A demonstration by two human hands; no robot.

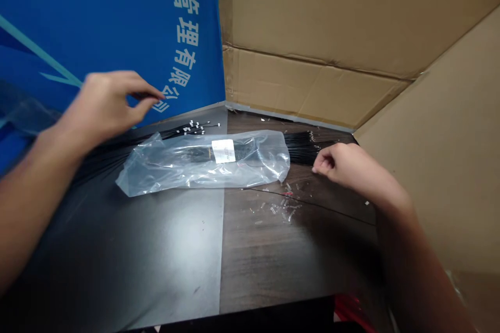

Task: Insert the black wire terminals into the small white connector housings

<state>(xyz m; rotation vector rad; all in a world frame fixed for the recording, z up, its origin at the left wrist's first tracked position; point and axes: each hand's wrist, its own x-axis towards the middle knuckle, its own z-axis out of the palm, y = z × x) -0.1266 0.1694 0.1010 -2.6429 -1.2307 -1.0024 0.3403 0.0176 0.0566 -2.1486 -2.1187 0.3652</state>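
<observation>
My left hand (pixel 111 101) is raised above the left part of the table, thumb and forefinger pinched together; anything between them is too small to make out. Lower down on the right, my right hand (pixel 341 164) has its fingers curled into a pinch beside the ends of a bundle of thin black wires (pixel 300 146). What it holds, if anything, is hidden. Between the hands lies a clear plastic bag (pixel 187 169) with a white label (pixel 223 151) and dark contents. Behind it are black wires with small white ends (pixel 192 127).
Small clear plastic bits (pixel 282 212) are scattered on the dark wood-grain table (pixel 265 265). A single black wire (pixel 324 206) runs across it toward my right forearm. A blue banner (pixel 109 15) and cardboard panels (pixel 312 10) stand along the back and right.
</observation>
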